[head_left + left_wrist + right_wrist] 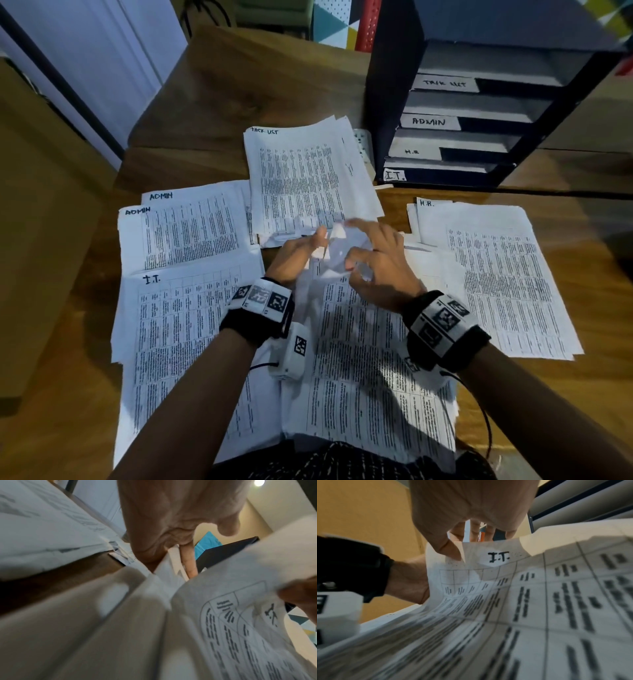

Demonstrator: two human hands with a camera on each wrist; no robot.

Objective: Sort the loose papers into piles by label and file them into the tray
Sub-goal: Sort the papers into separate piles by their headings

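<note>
Sheet [513, 601] reads "I.T." wrist-side only.

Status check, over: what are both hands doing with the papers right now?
Left hand and right hand both pinch one lifted sheet marked I.T. I.T. pile lies left. Tray unobstructed.

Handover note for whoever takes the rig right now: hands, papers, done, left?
Left hand and right hand: both pinch the top edge of an I.T. sheet lifted off the unsorted stack.
Piles on the table: ADMIN, I.T., TASK LIST, H.R..
Done: partial sorting.
Left: finish the stack, file into the tray.
</note>
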